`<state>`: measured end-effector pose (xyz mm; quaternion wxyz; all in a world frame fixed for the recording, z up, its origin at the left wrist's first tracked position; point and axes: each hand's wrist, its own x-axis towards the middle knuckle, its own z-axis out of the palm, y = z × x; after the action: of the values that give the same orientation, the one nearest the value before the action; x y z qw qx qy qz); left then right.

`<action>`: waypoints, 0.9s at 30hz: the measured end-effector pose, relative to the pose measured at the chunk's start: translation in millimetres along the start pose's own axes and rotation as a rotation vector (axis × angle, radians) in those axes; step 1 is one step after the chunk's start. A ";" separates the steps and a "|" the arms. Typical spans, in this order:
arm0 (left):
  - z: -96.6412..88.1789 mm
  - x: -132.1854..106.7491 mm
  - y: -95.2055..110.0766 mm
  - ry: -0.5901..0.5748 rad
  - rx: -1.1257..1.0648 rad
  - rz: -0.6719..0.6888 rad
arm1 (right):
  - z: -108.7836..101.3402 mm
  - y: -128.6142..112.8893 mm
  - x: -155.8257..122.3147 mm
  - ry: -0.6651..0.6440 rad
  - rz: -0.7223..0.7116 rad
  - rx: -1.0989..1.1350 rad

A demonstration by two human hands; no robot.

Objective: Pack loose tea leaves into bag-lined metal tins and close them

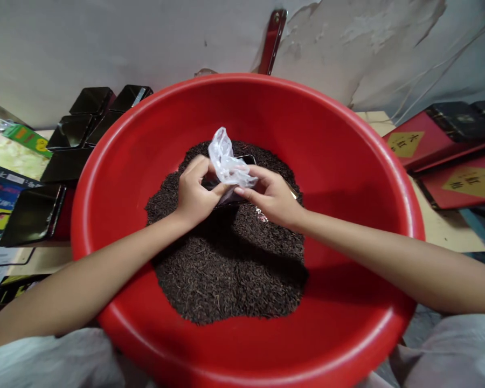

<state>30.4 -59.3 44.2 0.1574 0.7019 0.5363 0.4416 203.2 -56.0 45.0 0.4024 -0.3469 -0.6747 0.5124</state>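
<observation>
A big red plastic basin (347, 161) fills the view, with a heap of dark loose tea leaves (230, 258) in its bottom. Over the heap's far side both hands meet. My left hand (193, 191) is closed round a small dark tin (242, 161) that is mostly hidden by the fingers. My right hand (272, 196) pinches the crumpled clear plastic bag (226, 161) that sticks up out of the tin. Both forearms reach in over the basin's near rim.
Several open black tins (89, 121) stand at the left behind the basin, beside printed boxes (2, 194). Red boxes with yellow labels (440, 140) lie at the right. A red handle (272, 40) leans on the peeling wall behind.
</observation>
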 end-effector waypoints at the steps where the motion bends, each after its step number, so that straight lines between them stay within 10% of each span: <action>1: 0.4 0.4 0.9 0.045 0.042 0.001 | 0.0 0.9 0.9 0.009 0.019 0.051; 10: -15.1 13.2 7.2 -0.304 -0.105 0.165 | -6.4 -4.5 10.5 0.138 0.135 0.213; 17: -14.3 11.5 5.0 -0.327 -0.040 0.351 | -7.6 -8.2 11.5 0.307 0.333 0.173; 23: -13.1 1.0 18.8 -0.178 0.086 0.134 | -4.2 -1.9 3.9 0.239 0.002 -0.380; 27: -18.8 -10.9 30.1 -0.135 0.393 0.418 | -3.6 2.9 3.3 0.151 -0.129 -0.866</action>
<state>33.7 -85.1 70.7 -0.0404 0.8419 0.4438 0.3042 205.2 -51.0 43.3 0.2990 -0.4771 -0.8162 0.1296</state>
